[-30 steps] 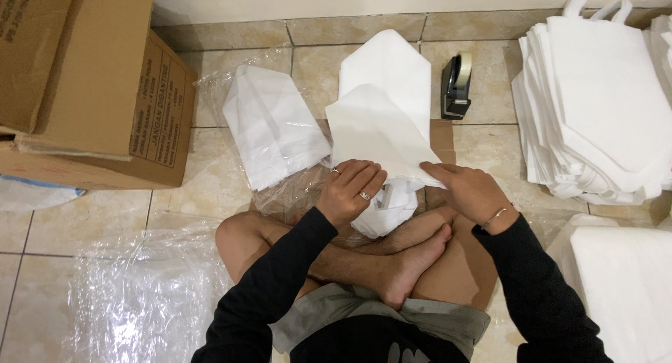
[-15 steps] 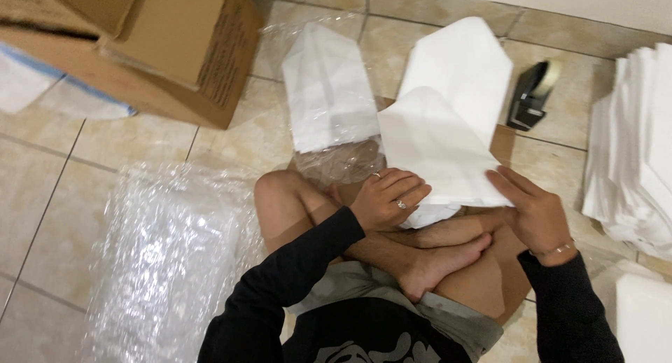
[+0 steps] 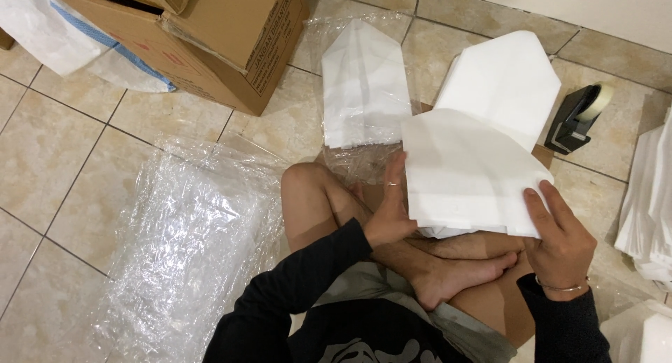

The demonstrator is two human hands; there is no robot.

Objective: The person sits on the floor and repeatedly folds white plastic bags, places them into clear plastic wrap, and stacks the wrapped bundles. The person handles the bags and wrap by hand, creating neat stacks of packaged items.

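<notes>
You are holding a folded white bag [image 3: 465,174] flat above your crossed legs, its squared bottom edge lying toward six o'clock and its angled corners pointing toward twelve. It is sitting smooth and uncreased, overlapping the lower edge of a second white bag [image 3: 504,83] of the same pointed shape that is lying on the floor at one o'clock.

Both hands forward: left hand [image 3: 390,212] flat, right hand [image 3: 558,240] pinching.
</notes>
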